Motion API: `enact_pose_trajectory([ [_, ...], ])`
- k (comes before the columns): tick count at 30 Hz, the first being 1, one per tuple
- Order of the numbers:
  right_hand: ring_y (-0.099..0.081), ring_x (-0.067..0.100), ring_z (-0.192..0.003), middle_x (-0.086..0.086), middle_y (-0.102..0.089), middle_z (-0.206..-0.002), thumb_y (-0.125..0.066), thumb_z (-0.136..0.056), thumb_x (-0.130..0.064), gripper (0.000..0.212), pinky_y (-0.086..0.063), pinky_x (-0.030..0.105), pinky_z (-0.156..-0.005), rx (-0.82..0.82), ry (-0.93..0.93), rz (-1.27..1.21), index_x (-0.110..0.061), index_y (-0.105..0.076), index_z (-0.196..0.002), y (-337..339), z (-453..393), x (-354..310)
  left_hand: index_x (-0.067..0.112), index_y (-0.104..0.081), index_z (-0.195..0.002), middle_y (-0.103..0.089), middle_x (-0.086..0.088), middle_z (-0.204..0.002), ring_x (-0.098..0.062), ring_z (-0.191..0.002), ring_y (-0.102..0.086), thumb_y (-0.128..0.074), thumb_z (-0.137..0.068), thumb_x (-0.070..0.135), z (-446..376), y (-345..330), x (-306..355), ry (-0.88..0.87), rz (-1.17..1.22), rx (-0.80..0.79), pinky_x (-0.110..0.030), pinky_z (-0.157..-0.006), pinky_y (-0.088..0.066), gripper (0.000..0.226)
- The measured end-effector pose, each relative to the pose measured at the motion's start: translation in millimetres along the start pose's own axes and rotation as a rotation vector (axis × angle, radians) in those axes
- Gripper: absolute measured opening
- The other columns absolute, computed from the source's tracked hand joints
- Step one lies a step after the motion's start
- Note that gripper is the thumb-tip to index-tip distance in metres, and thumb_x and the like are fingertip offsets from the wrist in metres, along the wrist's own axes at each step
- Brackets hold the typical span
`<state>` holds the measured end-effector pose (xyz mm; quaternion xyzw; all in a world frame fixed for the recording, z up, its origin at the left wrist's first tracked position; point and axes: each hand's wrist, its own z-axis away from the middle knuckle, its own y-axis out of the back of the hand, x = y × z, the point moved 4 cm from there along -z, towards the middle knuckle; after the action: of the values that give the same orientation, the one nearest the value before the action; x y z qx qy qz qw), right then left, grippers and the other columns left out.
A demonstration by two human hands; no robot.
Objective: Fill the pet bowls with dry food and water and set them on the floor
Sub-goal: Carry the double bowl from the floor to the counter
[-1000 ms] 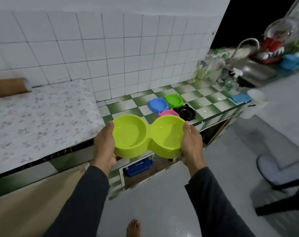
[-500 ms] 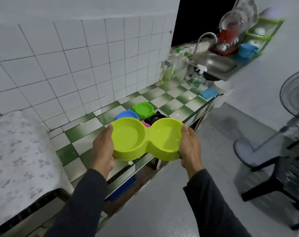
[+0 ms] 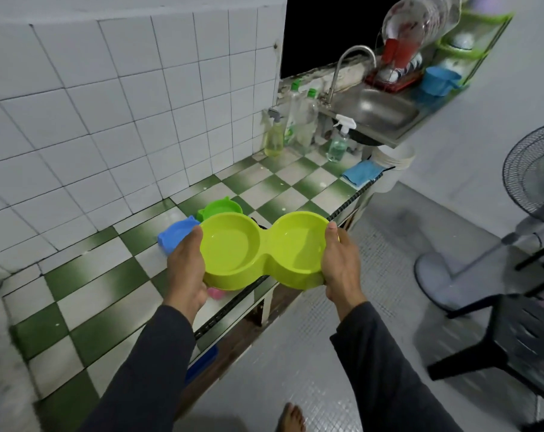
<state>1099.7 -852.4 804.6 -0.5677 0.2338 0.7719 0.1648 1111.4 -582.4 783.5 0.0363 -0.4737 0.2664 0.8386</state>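
A lime-green double pet bowl [image 3: 264, 249] hangs level in front of me, over the front edge of the green-and-white checkered counter [image 3: 108, 291]. Both of its wells look empty. My left hand [image 3: 186, 269] grips its left end and my right hand [image 3: 342, 266] grips its right end. Behind it on the counter sit a blue bowl [image 3: 175, 233] and a green bowl [image 3: 222, 208]. A bit of pink bowl [image 3: 216, 294] shows beneath it.
A steel sink [image 3: 373, 112] with a curved tap [image 3: 351, 62] lies at the far right end of the counter. Bottles [image 3: 298, 123] and a spray bottle [image 3: 339, 140] stand before it, beside a blue cloth [image 3: 361, 173]. A standing fan [image 3: 532, 185] and black chair [image 3: 520, 344] occupy the floor on the right.
My view has swung right and nearer toward the sink. The double bowl stays in both hands and now covers the black bowl and most of the pink one.
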Motion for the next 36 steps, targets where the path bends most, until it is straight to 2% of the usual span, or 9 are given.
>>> enact_pose_trajectory([
  [4,-0.048,0.027,-0.134,0.004,-0.05,-0.15,-0.042,-0.104,-0.056,0.057,-0.043,0.056,-0.111,-0.016,-0.013,0.01,-0.022,-0.048,-0.149,8,-45,-6,0.032,-0.056,-0.127,-0.061,-0.007,-0.118,-0.035,-0.103,-0.062,-0.062,-0.096,0.056,-16,-40,-11,0.06,0.038,0.031,-0.069,-0.073,-0.056,0.04],
  [8,-0.05,0.025,-0.131,0.003,-0.052,-0.147,-0.041,-0.105,-0.054,0.054,-0.044,0.055,-0.11,-0.037,-0.009,0.028,-0.023,-0.05,-0.147,14,-83,-10,0.035,-0.057,-0.132,-0.059,-0.008,-0.129,-0.038,-0.111,-0.061,-0.067,-0.084,0.067,-37,-70,-22,0.076,0.043,0.046,-0.068,-0.079,-0.055,0.058],
  [12,-0.05,0.025,-0.131,0.003,-0.052,-0.147,-0.04,-0.105,-0.054,0.053,-0.044,0.055,-0.111,-0.044,-0.017,0.04,-0.024,-0.051,-0.147,14,-118,-9,0.024,-0.057,-0.138,-0.062,-0.007,-0.132,-0.029,-0.115,-0.062,-0.063,-0.095,0.056,-61,-96,-24,-0.018,0.022,0.063,-0.054,-0.1,-0.052,0.054],
  [17,-0.051,0.025,-0.129,0.003,-0.053,-0.145,-0.04,-0.106,-0.053,0.05,-0.044,0.055,-0.11,-0.037,-0.032,0.043,-0.024,-0.052,-0.146,5,-159,-6,0.024,-0.059,-0.14,-0.062,-0.003,-0.138,-0.028,-0.124,-0.058,-0.064,-0.093,0.056,-95,-125,-22,-0.067,-0.031,0.059,-0.053,-0.111,-0.045,0.057],
  [21,-0.051,0.025,-0.127,0.004,-0.054,-0.144,-0.039,-0.106,-0.052,0.05,-0.045,0.056,-0.109,-0.019,-0.045,0.053,-0.023,-0.052,-0.145,-6,-192,-4,0.029,-0.064,-0.134,-0.066,0.0,-0.133,-0.028,-0.122,-0.061,-0.07,-0.08,0.062,-131,-151,-20,-0.053,-0.029,0.032,-0.056,-0.108,-0.047,0.063],
  [27,-0.051,0.024,-0.125,0.001,-0.054,-0.138,-0.038,-0.107,-0.05,0.049,-0.045,0.055,-0.109,0.01,-0.067,0.053,-0.022,-0.053,-0.144,-22,-237,-1,0.028,-0.066,-0.119,-0.069,-0.003,-0.123,-0.025,-0.109,-0.066,-0.062,-0.1,0.046,-177,-189,-12,-0.023,-0.043,-0.016,-0.042,-0.088,-0.056,0.026],
  [30,-0.049,0.021,-0.122,-0.006,-0.049,-0.127,-0.036,-0.108,-0.05,0.049,-0.044,0.054,-0.109,0.012,-0.083,0.049,-0.022,-0.051,-0.145,-33,-256,2,0.029,-0.065,-0.118,-0.069,-0.002,-0.127,-0.027,-0.117,-0.065,-0.061,-0.1,0.046,-199,-204,-7,-0.026,-0.084,-0.044,-0.051,-0.1,-0.053,0.025],
  [33,-0.048,0.021,-0.123,-0.005,-0.051,-0.132,-0.035,-0.107,-0.052,0.049,-0.044,0.054,-0.109,0.019,-0.099,0.054,-0.025,-0.051,-0.145,-46,-274,8,0.03,-0.063,-0.122,-0.067,-0.002,-0.13,-0.025,-0.118,-0.064,-0.058,-0.102,0.047,-220,-215,-1,-0.058,-0.138,-0.075,-0.051,-0.104,-0.051,0.027],
  [36,-0.05,0.025,-0.128,0.002,-0.052,-0.143,-0.036,-0.107,-0.053,0.048,-0.044,0.055,-0.11,0.025,-0.121,0.061,-0.027,-0.052,-0.144,-55,-290,16,0.031,-0.063,-0.133,-0.064,0.0,-0.137,-0.024,-0.123,-0.062,-0.061,-0.088,0.066,-239,-224,3,-0.08,-0.229,-0.123,-0.053,-0.109,-0.048,0.057],
])
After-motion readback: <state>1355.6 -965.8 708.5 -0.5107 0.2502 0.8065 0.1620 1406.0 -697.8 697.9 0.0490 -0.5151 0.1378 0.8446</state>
